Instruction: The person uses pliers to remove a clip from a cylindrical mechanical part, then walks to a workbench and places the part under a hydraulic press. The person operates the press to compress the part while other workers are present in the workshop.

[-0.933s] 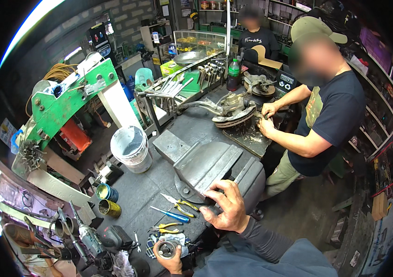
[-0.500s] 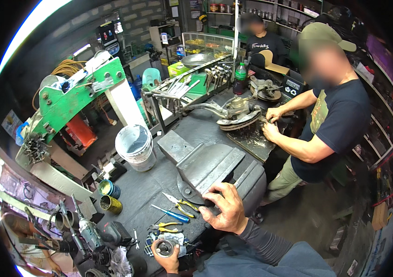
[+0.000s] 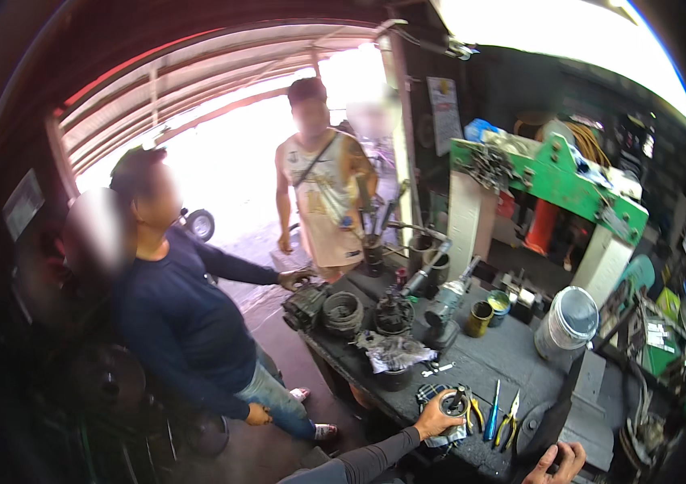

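My left hand [image 3: 438,418] is closed around a round metal cup-shaped part [image 3: 455,402] with a dark post standing in its centre. Under and beside that hand lie a checkered cloth [image 3: 430,393] and yellow-handled pliers [image 3: 477,416]. A blue screwdriver [image 3: 492,418] and a second pair of yellow-handled pliers [image 3: 508,421] are on the black bench between my hands. At the lower edge, my right hand [image 3: 559,463] is beside the large grey bench vise [image 3: 589,423], its fingers loosely bent and apart with nothing seen in them. Whether it touches the vise I cannot tell.
A white bucket [image 3: 566,323], a yellow can [image 3: 479,319] and a power tool [image 3: 444,305] stand on the bench. Greasy machine parts [image 3: 343,313] crowd its left end, where a person in dark blue [image 3: 189,298] rests a hand. Another person [image 3: 319,194] stands beyond.
The view has swung left, bringing two people and the open doorway into sight; the co-worker at the disc is out of view. My left hand still holds the metal part.
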Demonstrator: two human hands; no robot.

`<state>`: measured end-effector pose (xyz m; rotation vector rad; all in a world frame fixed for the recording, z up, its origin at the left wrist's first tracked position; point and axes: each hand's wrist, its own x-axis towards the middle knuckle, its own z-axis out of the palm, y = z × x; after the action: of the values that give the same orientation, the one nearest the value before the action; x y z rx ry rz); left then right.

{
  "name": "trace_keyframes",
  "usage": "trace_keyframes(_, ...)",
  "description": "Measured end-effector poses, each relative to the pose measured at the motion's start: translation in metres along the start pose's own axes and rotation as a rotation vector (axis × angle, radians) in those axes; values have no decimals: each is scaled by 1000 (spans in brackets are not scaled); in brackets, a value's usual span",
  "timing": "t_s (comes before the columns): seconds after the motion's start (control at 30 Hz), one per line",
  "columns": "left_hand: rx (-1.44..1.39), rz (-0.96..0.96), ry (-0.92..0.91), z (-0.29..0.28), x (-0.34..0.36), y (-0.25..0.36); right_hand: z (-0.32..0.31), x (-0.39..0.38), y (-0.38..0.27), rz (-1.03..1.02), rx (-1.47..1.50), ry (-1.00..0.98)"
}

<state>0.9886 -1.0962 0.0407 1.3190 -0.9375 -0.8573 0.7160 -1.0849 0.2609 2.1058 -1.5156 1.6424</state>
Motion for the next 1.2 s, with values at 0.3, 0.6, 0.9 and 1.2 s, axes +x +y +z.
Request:
trace_keyframes(0.3, -281, 43, 245, -2, -105, 81, -10, 5, 7, -89, 109, -47)
trace_keyframes(0.6, -469, -81, 280, -45, -260, 127, 0, -11, 31, -110, 164, -49)
trace_keyframes(0.9, -408, -113, 564, -101, -412, 117, -35, -172, -86, -254, 523, -666)
trace_keyframes(1.2, -367, -196, 797, -202, -598, 142, -107, -408, -278, -530, 850, -1462)
